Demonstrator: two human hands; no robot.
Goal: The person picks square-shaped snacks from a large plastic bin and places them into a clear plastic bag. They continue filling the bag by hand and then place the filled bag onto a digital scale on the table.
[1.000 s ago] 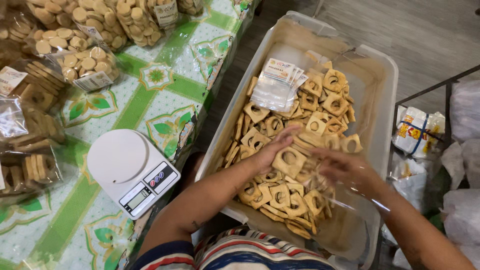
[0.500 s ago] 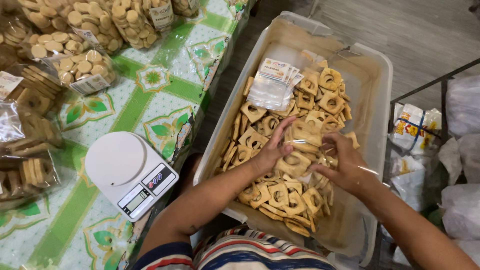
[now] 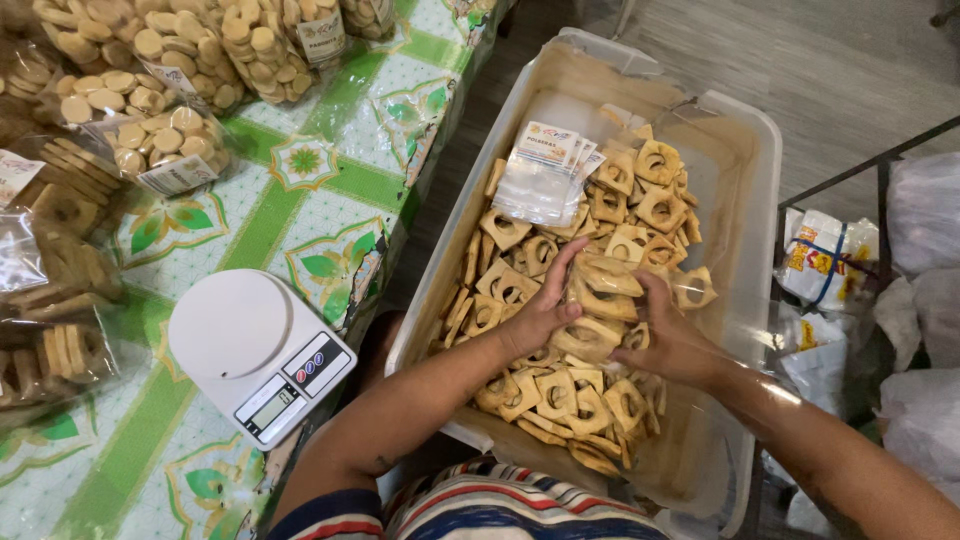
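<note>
A large translucent plastic bin (image 3: 745,170) holds several square tan crackers with holes (image 3: 545,395). Both my hands reach into it. My left hand (image 3: 545,305) and my right hand (image 3: 665,335) press together a stack of these crackers (image 3: 600,300), one hand on each side. A thin clear plastic film seems to cover my right hand and wrist. A bundle of small clear bags with printed labels (image 3: 548,175) lies on the crackers at the far end of the bin.
A white digital kitchen scale (image 3: 255,350) stands on the green-patterned tablecloth (image 3: 310,210) to the left. Sealed bags of round biscuits (image 3: 150,130) and square crackers (image 3: 55,260) crowd the table's left side. White sacks (image 3: 925,230) and a dark metal rack (image 3: 880,180) stand at right.
My hands have closed in from either side and gathered a stack of crackers between them. The view has shifted slightly.
</note>
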